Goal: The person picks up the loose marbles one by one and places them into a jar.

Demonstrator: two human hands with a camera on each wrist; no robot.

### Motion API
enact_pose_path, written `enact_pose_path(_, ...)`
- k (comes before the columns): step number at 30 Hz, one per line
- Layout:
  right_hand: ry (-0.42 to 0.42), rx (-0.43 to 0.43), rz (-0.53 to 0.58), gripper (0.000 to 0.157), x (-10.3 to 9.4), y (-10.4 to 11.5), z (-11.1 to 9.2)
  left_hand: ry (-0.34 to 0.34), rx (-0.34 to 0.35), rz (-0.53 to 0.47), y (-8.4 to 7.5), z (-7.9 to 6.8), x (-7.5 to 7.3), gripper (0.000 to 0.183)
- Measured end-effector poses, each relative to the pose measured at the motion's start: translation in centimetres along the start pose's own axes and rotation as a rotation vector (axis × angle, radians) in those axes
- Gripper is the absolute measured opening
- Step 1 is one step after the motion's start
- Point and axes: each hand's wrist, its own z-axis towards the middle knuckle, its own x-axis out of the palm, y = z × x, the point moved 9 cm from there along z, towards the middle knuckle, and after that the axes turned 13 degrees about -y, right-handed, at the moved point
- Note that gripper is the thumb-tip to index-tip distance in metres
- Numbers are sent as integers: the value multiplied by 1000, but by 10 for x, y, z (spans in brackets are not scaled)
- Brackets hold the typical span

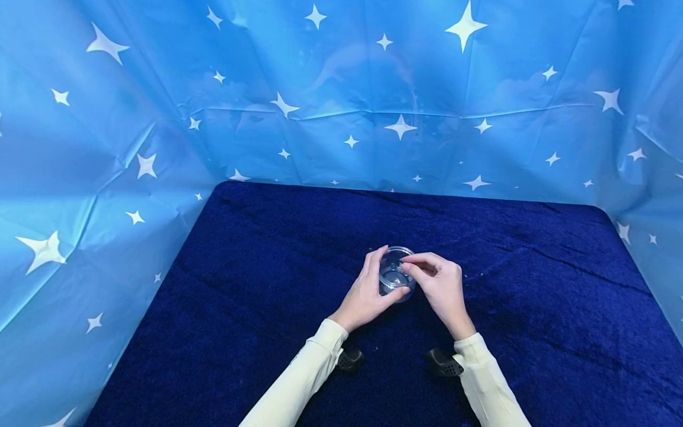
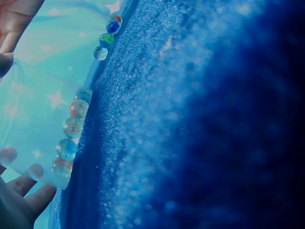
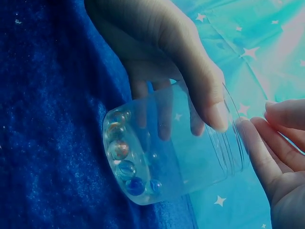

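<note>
A clear jar (image 1: 395, 290) stands tilted on the cloth, its open mouth up. My left hand (image 1: 368, 296) grips it round the side, fingers on the far side and thumb near the front rim. Several glass marbles (image 3: 119, 149) lie in the jar's bottom, blue, orange and clear. My right hand (image 1: 440, 287) is at the mouth with thumb and index fingertips close together. They pinch what looks like a small glassy marble, mostly hidden by the fingers. In the left wrist view, loose marbles (image 2: 106, 40) lie on the cloth beyond the jar.
Dark blue plush cloth (image 1: 256, 284) covers the table. A light blue curtain with white stars (image 1: 341, 71) hangs behind it and along both sides. Tiny loose marbles (image 1: 482, 274) lie right of my right hand. Dark devices (image 1: 444, 363) sit at both wrists.
</note>
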Motion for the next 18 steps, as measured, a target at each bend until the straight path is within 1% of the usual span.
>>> enact_pose_path(13,-3,-7,0,7,-5,-1,0,8,-6,10,2,0,2,90)
enact_pose_path(18,-13,16,13,7,-9,-3,0,3,2,6,2,1,2,90)
